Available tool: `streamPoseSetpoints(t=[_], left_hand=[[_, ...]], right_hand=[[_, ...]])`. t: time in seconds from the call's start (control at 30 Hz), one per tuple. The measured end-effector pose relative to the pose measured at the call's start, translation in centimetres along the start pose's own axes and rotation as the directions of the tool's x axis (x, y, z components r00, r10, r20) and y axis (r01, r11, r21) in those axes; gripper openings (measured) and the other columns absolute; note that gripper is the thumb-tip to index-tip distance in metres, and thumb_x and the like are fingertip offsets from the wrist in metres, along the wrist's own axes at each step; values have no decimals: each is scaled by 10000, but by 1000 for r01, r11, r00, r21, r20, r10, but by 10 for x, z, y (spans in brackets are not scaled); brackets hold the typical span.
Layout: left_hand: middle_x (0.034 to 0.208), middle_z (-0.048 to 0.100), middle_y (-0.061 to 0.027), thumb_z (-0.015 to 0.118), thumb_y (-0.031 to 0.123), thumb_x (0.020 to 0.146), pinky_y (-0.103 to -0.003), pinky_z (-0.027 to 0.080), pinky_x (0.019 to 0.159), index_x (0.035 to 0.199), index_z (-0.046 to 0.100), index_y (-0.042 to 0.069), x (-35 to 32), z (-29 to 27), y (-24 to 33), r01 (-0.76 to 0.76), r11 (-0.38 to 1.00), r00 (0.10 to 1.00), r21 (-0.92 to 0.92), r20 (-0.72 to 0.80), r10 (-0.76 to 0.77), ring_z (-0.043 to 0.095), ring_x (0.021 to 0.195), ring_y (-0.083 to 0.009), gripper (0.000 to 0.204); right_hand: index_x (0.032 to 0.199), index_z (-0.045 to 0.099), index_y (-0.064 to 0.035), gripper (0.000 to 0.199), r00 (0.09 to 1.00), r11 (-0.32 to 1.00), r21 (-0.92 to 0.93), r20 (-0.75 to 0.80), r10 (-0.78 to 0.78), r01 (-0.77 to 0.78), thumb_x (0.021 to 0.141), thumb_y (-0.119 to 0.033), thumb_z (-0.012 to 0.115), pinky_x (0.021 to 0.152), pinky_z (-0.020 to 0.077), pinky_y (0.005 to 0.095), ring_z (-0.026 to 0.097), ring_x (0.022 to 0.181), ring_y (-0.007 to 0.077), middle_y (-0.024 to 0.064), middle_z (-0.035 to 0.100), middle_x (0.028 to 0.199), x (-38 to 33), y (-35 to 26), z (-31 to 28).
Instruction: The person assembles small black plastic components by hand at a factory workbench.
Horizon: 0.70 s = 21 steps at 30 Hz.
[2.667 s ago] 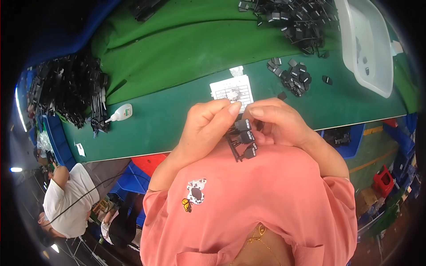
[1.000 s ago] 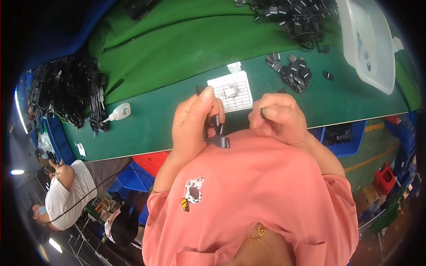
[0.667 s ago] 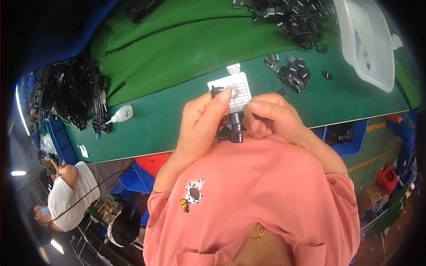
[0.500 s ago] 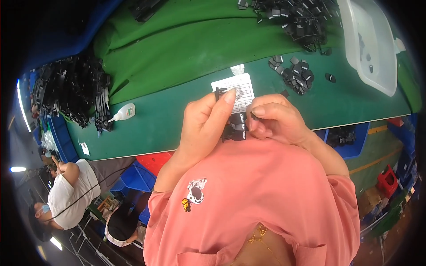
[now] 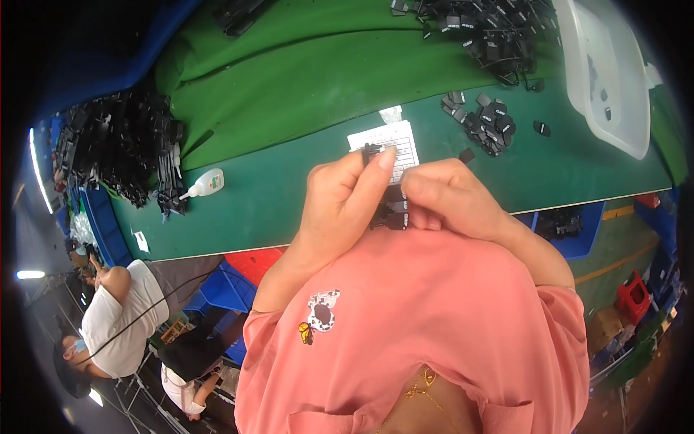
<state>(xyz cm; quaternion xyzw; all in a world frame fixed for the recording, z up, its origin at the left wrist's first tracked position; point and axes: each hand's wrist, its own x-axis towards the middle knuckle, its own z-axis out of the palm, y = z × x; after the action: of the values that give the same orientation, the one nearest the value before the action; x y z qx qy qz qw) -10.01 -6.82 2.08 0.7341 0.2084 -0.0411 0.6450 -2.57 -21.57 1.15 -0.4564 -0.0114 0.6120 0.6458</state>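
My left hand (image 5: 340,195) is closed on a black strip of plastic parts, with one end poking out above the thumb and forefinger. From it hang several flat black tabs (image 5: 395,218) with white print, close to my chest. My right hand (image 5: 459,194) is curled against the tabs' right side, thumb and fingers pressed together. What its fingertips hold, if anything, is hidden. Beyond both hands lies a white printed sheet (image 5: 405,137) with a table on it, partly covered by them.
Small black tabs (image 5: 491,129) lie loose to the right, below a bigger black heap (image 5: 499,43). At far right stands a white plastic tub (image 5: 578,87). A small white squeeze bottle (image 5: 210,182) lies near a stack of black strips (image 5: 108,152). Co-workers are at lower left.
My right hand has turned and its fingers have closed in against the strip; the black piece at its fingertips no longer shows. My left hand shifted slightly right in the picture.
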Motion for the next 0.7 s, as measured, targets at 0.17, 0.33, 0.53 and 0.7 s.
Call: streamPoseSetpoints(t=[0.17, 0.33, 0.53, 0.7], left_hand=[[596, 466, 28, 448, 317, 882, -198, 304, 442, 711, 529, 12, -1, -7, 1, 118, 991, 987, -66, 119, -110, 370, 519, -35, 358], [613, 474, 32, 449, 368, 882, -181, 290, 451, 688, 535, 43, -6, -8, -4, 427, 880, 869, -208, 365, -335, 370, 522, -31, 388], [597, 485, 31, 500, 212, 873, -182, 278, 442, 672, 546, 41, -9, -7, -4, 355, 841, 904, -408, 379, -197, 377, 522, -20, 268], [579, 475, 37, 536, 160, 844, -185, 277, 448, 624, 533, 41, -14, -3, -14, 359, 819, 898, -447, 404, -173, 378, 517, -24, 250]], right_hand=[[737, 569, -37, 244, 995, 979, -181, 8, -98, 98, 876, -221, 488, 473, 332, 171, 427, 553, 17, -33, 506, 636, 0, 3, -4], [789, 589, -18, 284, 978, 958, -198, 45, -203, 208, 886, -258, 473, 485, 318, 183, 394, 564, 24, -28, 495, 643, 1, 9, 0], [777, 605, -6, 309, 993, 994, 53, 69, -95, 92, 879, -273, 490, 441, 259, 190, 321, 503, 21, -37, 480, 608, 1, 13, -3], [701, 591, -5, 315, 990, 983, 158, 87, -108, 93, 860, -269, 526, 415, 228, 176, 312, 473, 10, -32, 491, 587, -5, 15, 1]])
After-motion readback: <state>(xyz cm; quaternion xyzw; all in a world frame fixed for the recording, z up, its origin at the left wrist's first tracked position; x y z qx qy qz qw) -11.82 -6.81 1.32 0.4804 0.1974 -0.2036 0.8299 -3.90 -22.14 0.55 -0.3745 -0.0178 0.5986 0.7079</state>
